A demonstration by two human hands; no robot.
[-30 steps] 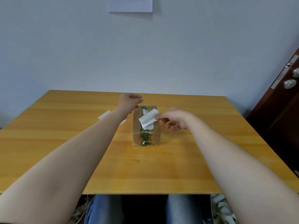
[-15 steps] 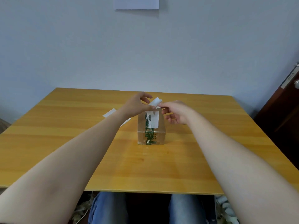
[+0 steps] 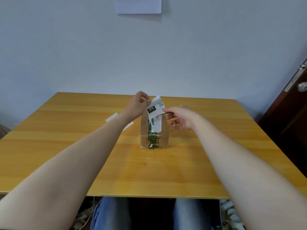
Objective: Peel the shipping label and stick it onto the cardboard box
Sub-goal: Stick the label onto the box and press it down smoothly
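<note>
Pinched at its left edge by left grip (image 3: pixel 136 107) and at its right by right grip (image 3: pixel 181 117): shipping label (image 3: pixel 155 108), print showing, just over cardboard box (image 3: pixel 154 140) on table (image 3: pixel 66 146). Judged as placement step, sticking not yet done. Next: lower flat, align, press smooth.

A wooden bench (image 3: pixel 66 146) with a yellow-orange grained top has its far edge along a pale blue wall (image 3: pixel 66 47). A white paper strip (image 3: pixel 111 117) lies flat on the bench's far-left part, partly hidden. A white sheet (image 3: pixel 138 4) hangs on the wall above the far edge. Beyond the right edge stands a dark brown door (image 3: pixel 290 122) with a round metal knob (image 3: pixel 302 86).
</note>
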